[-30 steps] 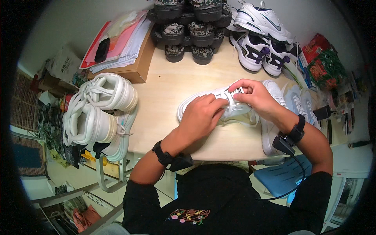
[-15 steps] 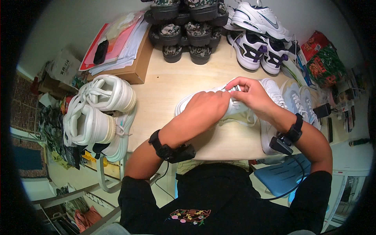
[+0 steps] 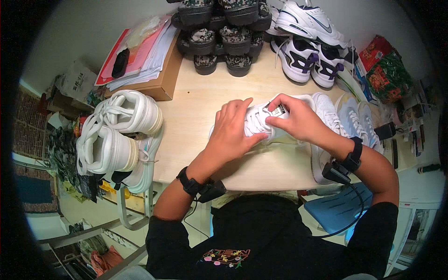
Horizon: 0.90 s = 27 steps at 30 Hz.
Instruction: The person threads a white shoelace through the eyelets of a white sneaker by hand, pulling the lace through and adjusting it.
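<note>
A white lace-up sneaker (image 3: 256, 121) lies on the table in front of me, its toe pointing left. My left hand (image 3: 229, 129) is open across its toe end, the thumb spread away from the fingers beside the laces. My right hand (image 3: 298, 119) pinches the tongue near a black-and-white label (image 3: 278, 111), thumb and forefinger on either side of it. The left palm and fingers hide much of the toe. Just right of this shoe stands another white sneaker (image 3: 322, 158), partly behind my right wrist.
Worn white sneakers (image 3: 119, 140) are piled at the table's left edge. Behind are a cardboard box (image 3: 163, 84) with papers, stacked camouflage shoes (image 3: 235, 39) and white-and-black sneakers (image 3: 298, 60). Pale blue-grey shoes (image 3: 352, 119) stand at the right. A blue stool (image 3: 333, 210) is below the table edge.
My left hand has drawn back left from the tongue to the toe end, its fingers spreading. The laces and label now show more. My right hand stays at the tongue.
</note>
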{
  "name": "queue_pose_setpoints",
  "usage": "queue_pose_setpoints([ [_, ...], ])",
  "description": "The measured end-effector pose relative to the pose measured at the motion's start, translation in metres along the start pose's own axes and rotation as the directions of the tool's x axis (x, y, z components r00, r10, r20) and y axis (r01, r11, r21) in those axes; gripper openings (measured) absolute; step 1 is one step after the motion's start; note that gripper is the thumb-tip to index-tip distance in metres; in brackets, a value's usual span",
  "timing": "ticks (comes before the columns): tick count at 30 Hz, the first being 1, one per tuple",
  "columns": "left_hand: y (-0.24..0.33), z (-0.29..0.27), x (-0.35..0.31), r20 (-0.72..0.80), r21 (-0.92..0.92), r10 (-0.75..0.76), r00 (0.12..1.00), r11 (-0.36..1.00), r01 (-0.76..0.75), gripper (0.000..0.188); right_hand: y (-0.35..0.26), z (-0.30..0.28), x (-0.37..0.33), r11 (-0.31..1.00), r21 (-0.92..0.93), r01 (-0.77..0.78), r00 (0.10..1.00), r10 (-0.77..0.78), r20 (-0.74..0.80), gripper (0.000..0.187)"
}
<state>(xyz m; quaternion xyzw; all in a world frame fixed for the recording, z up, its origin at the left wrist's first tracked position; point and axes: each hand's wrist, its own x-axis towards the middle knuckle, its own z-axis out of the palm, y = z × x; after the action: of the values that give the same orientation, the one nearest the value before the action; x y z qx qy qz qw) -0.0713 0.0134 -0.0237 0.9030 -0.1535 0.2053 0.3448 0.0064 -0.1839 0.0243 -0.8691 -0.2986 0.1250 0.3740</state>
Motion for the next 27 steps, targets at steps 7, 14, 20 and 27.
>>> queue_pose_setpoints([
  [7, 0.001, 0.005, -0.002, 0.043, 0.019, -0.047, 0.998, 0.999, 0.046, 0.073, 0.006, 0.004, 0.003, 0.981, 0.174, -0.09, 0.996, 0.083, 0.043, 0.014],
  [14, -0.001, 0.006, -0.002, 0.024, 0.04, -0.016, 1.0, 0.999, 0.015, 0.063, 0.01, 0.001, 0.005, 0.928, 0.295, -0.227, 0.967, 0.179, 0.181, 0.018],
  [20, -0.005, 0.004, 0.001, 0.072, -0.035, -0.071, 0.995, 0.997, 0.073, 0.054, 0.01, -0.003, 0.007, 0.864, 0.392, -0.317, 0.935, 0.215, 0.281, 0.02],
  [27, 0.002, 0.004, 0.003, 0.045, -0.118, -0.091, 0.995, 0.988, 0.095, 0.052, 0.008, -0.018, 0.009, 0.898, 0.294, -0.326, 0.917, 0.225, 0.329, 0.02],
])
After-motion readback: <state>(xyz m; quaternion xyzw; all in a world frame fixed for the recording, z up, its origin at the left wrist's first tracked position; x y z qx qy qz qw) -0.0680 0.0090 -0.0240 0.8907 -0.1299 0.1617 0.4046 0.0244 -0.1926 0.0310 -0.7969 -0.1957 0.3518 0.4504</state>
